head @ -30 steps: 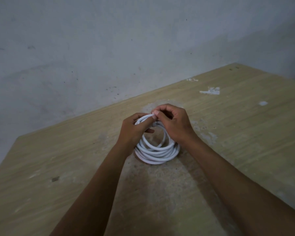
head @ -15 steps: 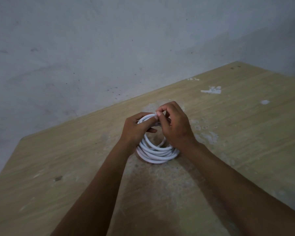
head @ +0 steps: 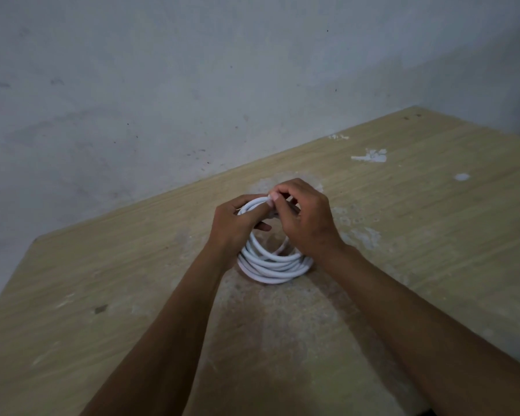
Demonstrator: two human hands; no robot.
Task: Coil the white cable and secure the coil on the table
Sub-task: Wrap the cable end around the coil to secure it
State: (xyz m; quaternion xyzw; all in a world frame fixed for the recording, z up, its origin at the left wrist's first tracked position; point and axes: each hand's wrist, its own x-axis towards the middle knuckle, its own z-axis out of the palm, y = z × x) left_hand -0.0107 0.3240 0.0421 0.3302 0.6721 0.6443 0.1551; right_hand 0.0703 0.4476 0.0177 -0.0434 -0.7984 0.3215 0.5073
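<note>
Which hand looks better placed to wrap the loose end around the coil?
Probably the right hand: its fingertips pinch a strand at the top of the coiled white cable, while the left hand grips the loops, steadying them.

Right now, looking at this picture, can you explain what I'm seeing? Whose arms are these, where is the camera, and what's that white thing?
There is no machine here. The picture comes from a camera worn on a person's head, looking forward and down, so the two bare arms reaching in from the bottom are that person's own. They work over a light wooden table with pale scuffs and paint spots, set against a grey wall. The white thing is a round-sectioned white cable already wound into a coil of several loops; its lower part appears to rest on the table. The left hand grips the top of the coil, and the right hand has its fingers curled round the cable at that same spot. What exactly the fingers are doing there is hidden.
</note>
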